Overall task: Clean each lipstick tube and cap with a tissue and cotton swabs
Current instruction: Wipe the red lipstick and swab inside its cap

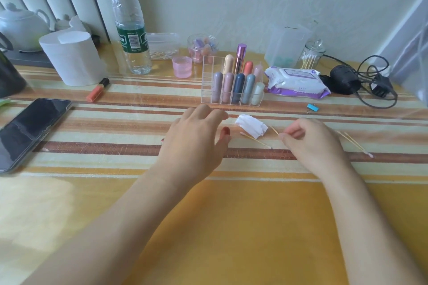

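Left hand [194,140] palm down, fingers relaxed, just in front of the clear organizer [207,81] full of lipsticks [238,87]. Right hand [311,140] pinches a cotton swab [275,131]. Crumpled tissue [251,126] between the hands, loose swab [256,140] just beside it, two more swabs [353,143] right of the right hand.

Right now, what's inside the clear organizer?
Nine capped lipstick tubes stand in the organizer: five in front, four behind. Left compartments look empty. The front row covers the back tubes' lower halves.
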